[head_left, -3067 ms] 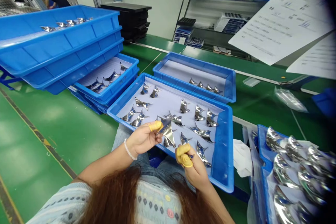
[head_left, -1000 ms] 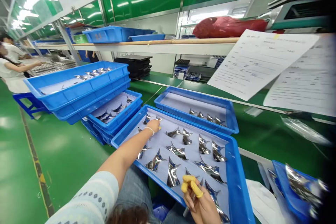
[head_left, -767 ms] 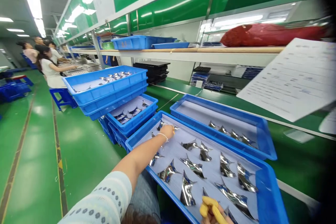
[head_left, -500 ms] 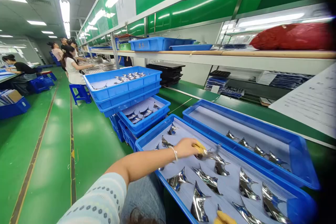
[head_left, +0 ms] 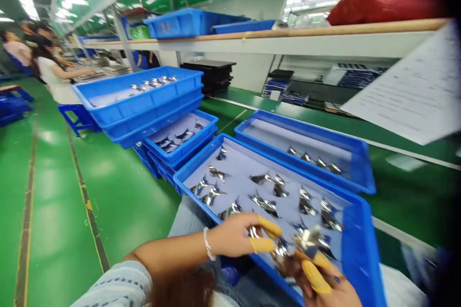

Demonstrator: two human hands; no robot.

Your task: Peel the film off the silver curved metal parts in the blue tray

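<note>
My left hand, with yellow finger covers, reaches over the near edge of the blue tray. Its thumb and a finger close at their tips on a curved, shiny metal part. At the lower right my right hand, also wearing yellow finger covers, grips a shiny metal part, blurred by motion. The two hands are close together, and where one part ends and the other begins is hard to make out. More pointed, chrome-like parts lie spaced out on the tray's pale lining.
A second blue tray with several metal parts sits behind. Stacked blue trays stand to the left. Above runs a shelf with blue bins and a red bag. A paper sheet hangs at right. Co-workers sit further along the line.
My left hand has come from the tray's middle toward me, beside my right hand. A metal part now lies where it was working. My right hand has risen into view. The camera view has shifted.
</note>
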